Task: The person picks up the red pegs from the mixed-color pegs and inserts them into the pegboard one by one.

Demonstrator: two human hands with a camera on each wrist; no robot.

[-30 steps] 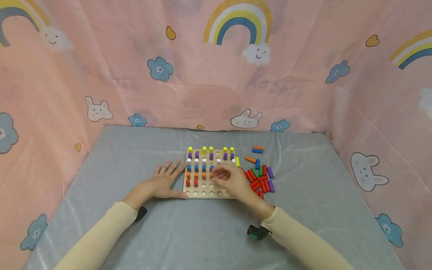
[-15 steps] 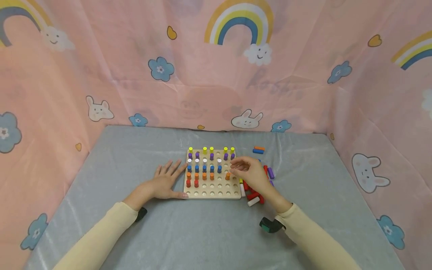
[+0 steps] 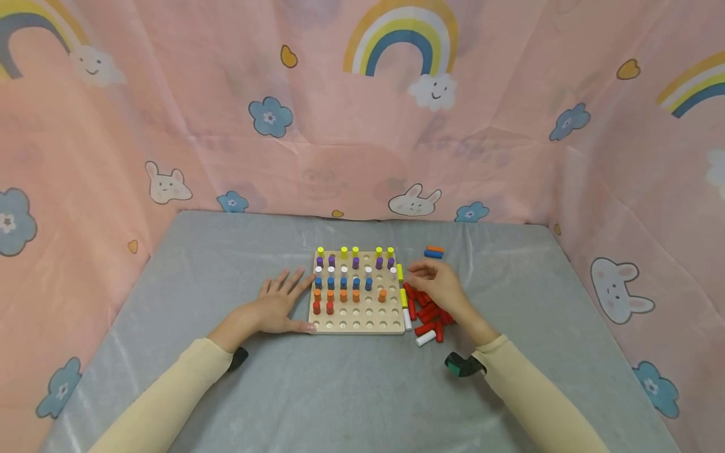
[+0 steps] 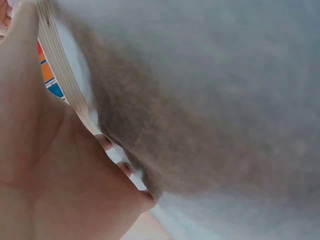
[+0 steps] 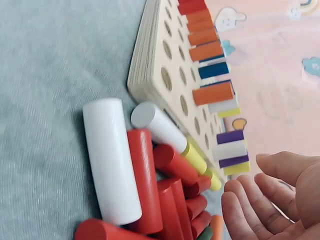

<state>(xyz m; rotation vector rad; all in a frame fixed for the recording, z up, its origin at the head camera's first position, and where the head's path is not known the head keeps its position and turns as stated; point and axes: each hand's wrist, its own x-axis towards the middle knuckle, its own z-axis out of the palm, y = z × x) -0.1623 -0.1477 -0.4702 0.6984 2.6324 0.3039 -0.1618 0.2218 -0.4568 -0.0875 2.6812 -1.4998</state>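
A light wooden pegboard lies on the table, with upright pegs in rows of yellow, purple, white, blue, orange and red. Several holes near its front and right are bare. My left hand rests with spread fingers along the board's left side, its thumb at the front left corner. My right hand is over the loose pegs right of the board. In the right wrist view its fingers are loosely bent, apart from the thumb, and hold nothing visible. Red pegs lie heaped below this hand, which hides part of the heap.
A white peg lies at the heap's front. Another white peg and yellow pegs lie along the board's right edge. Farther back lie an orange peg and a blue peg. A pink printed curtain surrounds the grey table.
My right hand has moved from above the middle of the board rightward to the loose pegs, uncovering the board's right part. My left hand has stayed in place.
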